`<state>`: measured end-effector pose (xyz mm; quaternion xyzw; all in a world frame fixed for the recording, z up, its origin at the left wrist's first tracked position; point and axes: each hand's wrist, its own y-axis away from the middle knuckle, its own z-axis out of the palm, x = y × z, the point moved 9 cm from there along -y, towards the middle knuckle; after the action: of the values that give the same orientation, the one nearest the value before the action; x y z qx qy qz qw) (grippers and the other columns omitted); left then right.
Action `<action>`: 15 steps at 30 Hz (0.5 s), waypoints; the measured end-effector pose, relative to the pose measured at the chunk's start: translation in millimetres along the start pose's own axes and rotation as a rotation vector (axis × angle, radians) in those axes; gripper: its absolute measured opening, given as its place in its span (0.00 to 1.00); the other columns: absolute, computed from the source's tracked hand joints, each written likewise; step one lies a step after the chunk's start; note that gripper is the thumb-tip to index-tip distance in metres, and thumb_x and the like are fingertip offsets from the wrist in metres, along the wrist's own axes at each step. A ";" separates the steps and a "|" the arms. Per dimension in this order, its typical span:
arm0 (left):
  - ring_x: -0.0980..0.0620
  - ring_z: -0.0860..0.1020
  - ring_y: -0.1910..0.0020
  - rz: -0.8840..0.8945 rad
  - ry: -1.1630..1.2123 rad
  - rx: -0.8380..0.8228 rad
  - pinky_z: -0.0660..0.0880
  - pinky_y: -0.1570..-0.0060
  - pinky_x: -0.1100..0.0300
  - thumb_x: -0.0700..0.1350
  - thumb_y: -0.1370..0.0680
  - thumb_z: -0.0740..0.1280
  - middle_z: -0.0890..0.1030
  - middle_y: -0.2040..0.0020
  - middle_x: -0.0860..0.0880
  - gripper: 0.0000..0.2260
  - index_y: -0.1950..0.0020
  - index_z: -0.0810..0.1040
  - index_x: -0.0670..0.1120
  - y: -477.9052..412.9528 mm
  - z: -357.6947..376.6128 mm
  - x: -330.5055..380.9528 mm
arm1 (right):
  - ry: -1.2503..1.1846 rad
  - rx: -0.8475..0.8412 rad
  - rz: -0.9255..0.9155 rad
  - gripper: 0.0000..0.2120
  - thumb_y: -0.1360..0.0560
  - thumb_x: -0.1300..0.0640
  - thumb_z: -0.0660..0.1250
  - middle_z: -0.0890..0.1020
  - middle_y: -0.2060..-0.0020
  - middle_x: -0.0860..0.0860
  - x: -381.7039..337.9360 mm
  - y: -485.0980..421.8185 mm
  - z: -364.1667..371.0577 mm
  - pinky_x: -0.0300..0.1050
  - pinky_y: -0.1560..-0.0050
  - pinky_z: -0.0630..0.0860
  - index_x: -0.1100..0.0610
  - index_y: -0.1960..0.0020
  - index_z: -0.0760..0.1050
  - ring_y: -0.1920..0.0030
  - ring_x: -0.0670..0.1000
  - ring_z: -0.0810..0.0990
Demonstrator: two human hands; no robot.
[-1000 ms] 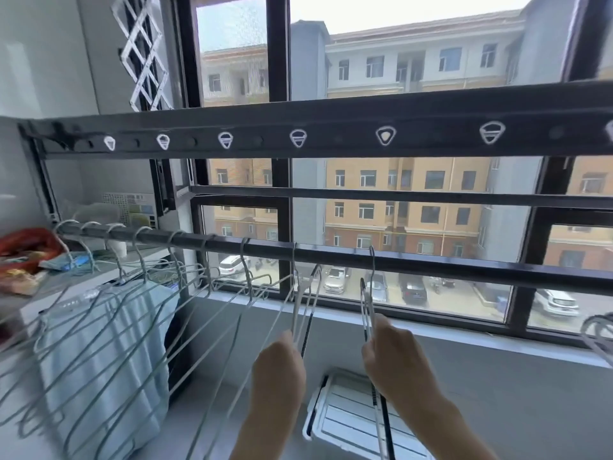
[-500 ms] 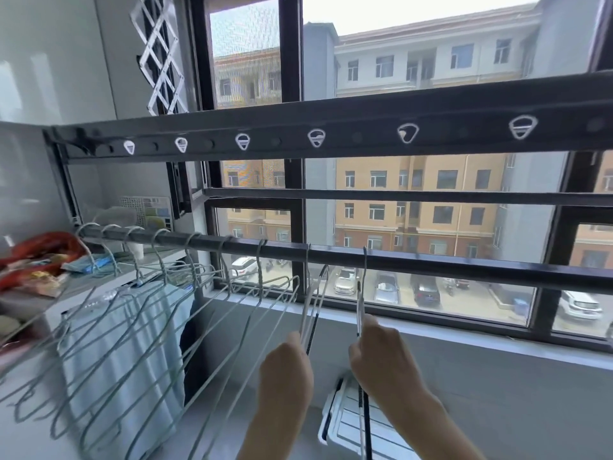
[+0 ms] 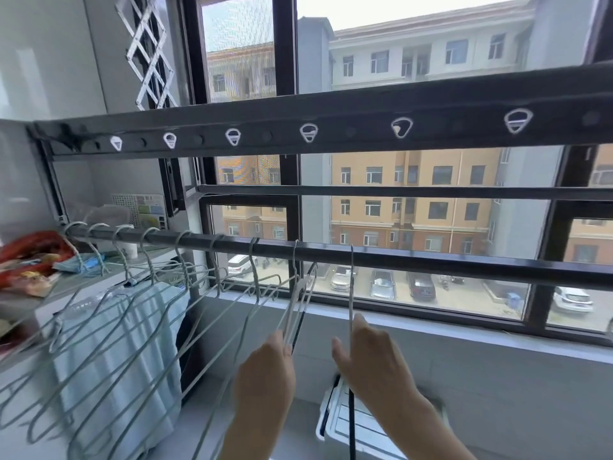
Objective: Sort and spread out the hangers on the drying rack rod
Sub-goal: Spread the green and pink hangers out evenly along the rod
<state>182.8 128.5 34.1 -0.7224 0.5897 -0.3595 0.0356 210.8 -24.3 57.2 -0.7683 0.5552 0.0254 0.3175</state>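
Observation:
A dark drying rack rod (image 3: 431, 262) runs across the window from left to right. Several pale wire hangers (image 3: 139, 330) hook over its left half and lean toward the left. My left hand (image 3: 265, 376) grips the lower part of a hanger (image 3: 295, 310) hooked near the rod's middle. My right hand (image 3: 368, 363) holds the rightmost hanger (image 3: 351, 287), which hangs edge-on just right of the other, a gap apart. To the right of it the rod is bare.
A wider perforated bar (image 3: 331, 124) with white loops hangs above the rod. A light blue cloth (image 3: 126, 346) hangs among the left hangers. A shelf (image 3: 49, 290) at left holds red packaging. A white plastic bin (image 3: 358, 426) stands below my hands. The window sill (image 3: 464, 330) is right behind.
The view has shifted so the rod sits further right. My right hand with its hanger has slid slightly left along the rod, toward the hanger in my left hand.

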 end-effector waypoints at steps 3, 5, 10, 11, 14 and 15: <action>0.54 0.78 0.47 0.006 -0.013 0.024 0.68 0.55 0.65 0.54 0.21 0.56 0.79 0.44 0.51 0.19 0.33 0.66 0.47 9.9 -17.8 11.7 | -0.074 0.028 0.009 0.16 0.25 0.45 0.61 0.79 0.67 0.52 8.7 7.5 -8.4 0.41 0.63 0.77 0.58 0.49 0.67 0.62 0.53 0.82; 0.54 0.74 0.44 0.055 -0.022 0.107 0.68 0.50 0.65 0.56 0.22 0.57 0.77 0.41 0.52 0.23 0.31 0.65 0.46 18.8 -41.3 30.8 | -0.111 0.058 0.016 0.19 0.25 0.42 0.61 0.81 0.65 0.51 16.8 15.9 -17.3 0.41 0.59 0.77 0.57 0.46 0.68 0.60 0.51 0.82; 0.54 0.77 0.48 0.221 0.110 0.127 0.71 0.50 0.65 0.59 0.25 0.57 0.78 0.42 0.52 0.24 0.34 0.69 0.47 35.5 -51.2 95.3 | -0.115 0.122 0.068 0.31 0.26 0.39 0.60 0.83 0.59 0.50 50.9 43.6 -51.4 0.37 0.55 0.74 0.61 0.32 0.63 0.55 0.48 0.82; 0.54 0.77 0.48 0.214 0.101 0.067 0.71 0.52 0.65 0.59 0.24 0.56 0.77 0.42 0.52 0.24 0.33 0.67 0.47 35.0 -39.4 103.1 | -0.117 0.122 0.071 0.31 0.25 0.40 0.60 0.83 0.60 0.49 58.2 48.8 -58.7 0.37 0.56 0.74 0.60 0.32 0.63 0.56 0.47 0.82; 0.51 0.78 0.49 0.131 -0.039 -0.094 0.70 0.56 0.61 0.57 0.22 0.57 0.78 0.45 0.51 0.20 0.35 0.65 0.47 27.4 -0.5 109.7 | -0.133 0.120 0.075 0.29 0.26 0.40 0.60 0.81 0.64 0.47 80.4 63.2 -81.5 0.40 0.55 0.76 0.59 0.34 0.66 0.57 0.48 0.81; 0.51 0.79 0.51 0.101 -0.068 -0.112 0.70 0.58 0.60 0.55 0.22 0.57 0.79 0.48 0.51 0.17 0.37 0.66 0.47 24.7 8.2 107.9 | -0.119 0.121 0.071 0.29 0.26 0.39 0.59 0.80 0.66 0.47 86.3 68.1 -90.1 0.39 0.55 0.74 0.59 0.34 0.66 0.58 0.47 0.81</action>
<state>172.0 23.2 67.8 -0.7045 0.6428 -0.2991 0.0332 156.2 -155.4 63.9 -0.7246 0.5628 0.0485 0.3948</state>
